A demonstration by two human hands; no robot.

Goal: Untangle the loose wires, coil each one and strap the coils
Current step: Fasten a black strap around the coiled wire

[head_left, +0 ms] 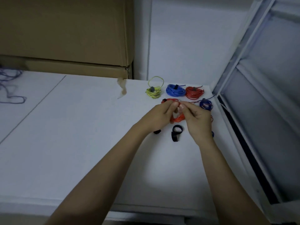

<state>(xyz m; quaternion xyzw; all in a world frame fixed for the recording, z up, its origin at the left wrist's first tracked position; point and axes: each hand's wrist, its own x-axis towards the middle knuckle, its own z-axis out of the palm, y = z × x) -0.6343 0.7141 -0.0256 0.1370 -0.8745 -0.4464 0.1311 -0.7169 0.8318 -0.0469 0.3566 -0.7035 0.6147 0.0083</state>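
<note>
Gripping orange wire coil [177,119] above table [81,143], left hand [158,116] fingers curled round its left side; right hand [197,117] thumb and fingers pinch wire strand at coil top; black strap [176,133] on table beneath.

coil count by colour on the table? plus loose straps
Yellow-green coil: 1
Blue coils: 2
Red coil: 1
Orange coil, held by the left hand and right hand: 1
Loose black straps: 2
Total: 5 coils, 2 straps. The uncoiled blue wire at far left is not counted.
</note>
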